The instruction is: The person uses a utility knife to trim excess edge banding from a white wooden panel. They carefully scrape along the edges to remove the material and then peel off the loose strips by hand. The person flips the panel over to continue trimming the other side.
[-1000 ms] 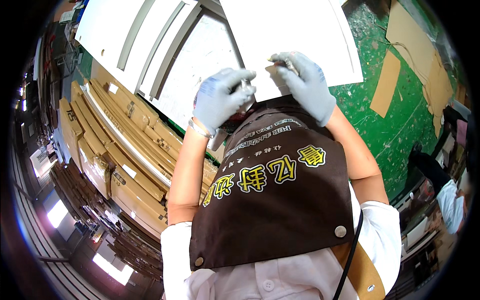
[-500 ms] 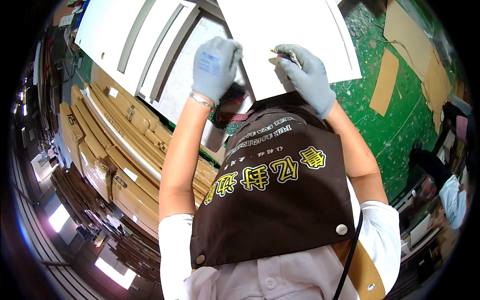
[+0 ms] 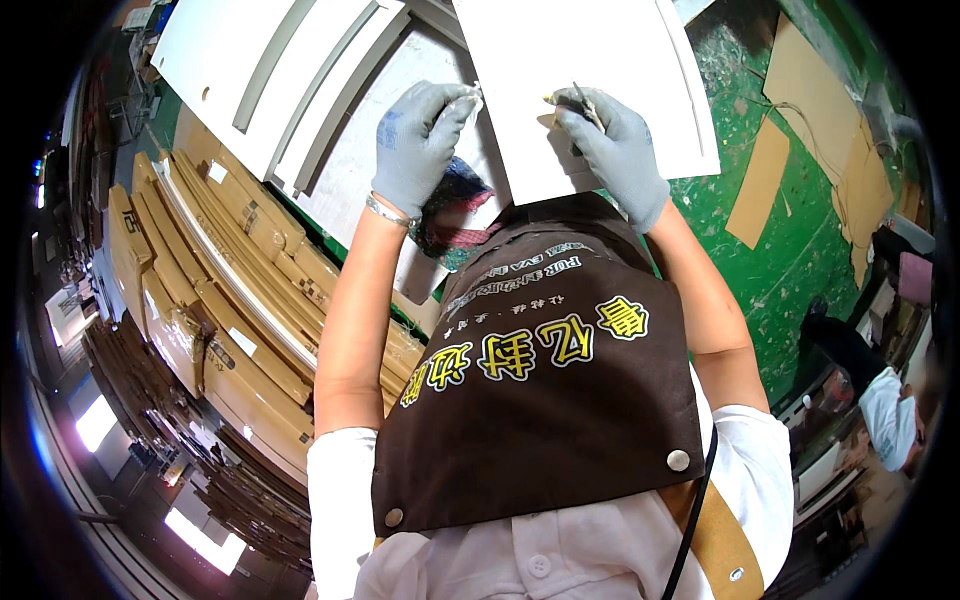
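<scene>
My left hand (image 3: 418, 138), in a grey glove, is closed in a pinch beside the left edge of a white panel (image 3: 600, 50). A small whitish bit shows at its fingertips, too small to name. My right hand (image 3: 622, 155), gloved the same way, is closed around a slim tool (image 3: 590, 108) above the near part of the panel. Part of the tool is hidden by the fingers; a yellow tip and a pale, dark-edged length show. Below my left hand lies a crumpled dark, red and green cloth (image 3: 460, 205).
Grooved white boards (image 3: 225, 75) lie at the far left. Stacked brown cardboard packages (image 3: 225, 290) stand left of my arm. On the green floor (image 3: 715, 250) at the right are cardboard pieces (image 3: 760, 185). Another person's sleeve (image 3: 890, 415) shows at the far right.
My left hand has shifted slightly left and turned, uncovering more of the cloth. My right hand stays nearly in place, with the slim tool tilted more upright.
</scene>
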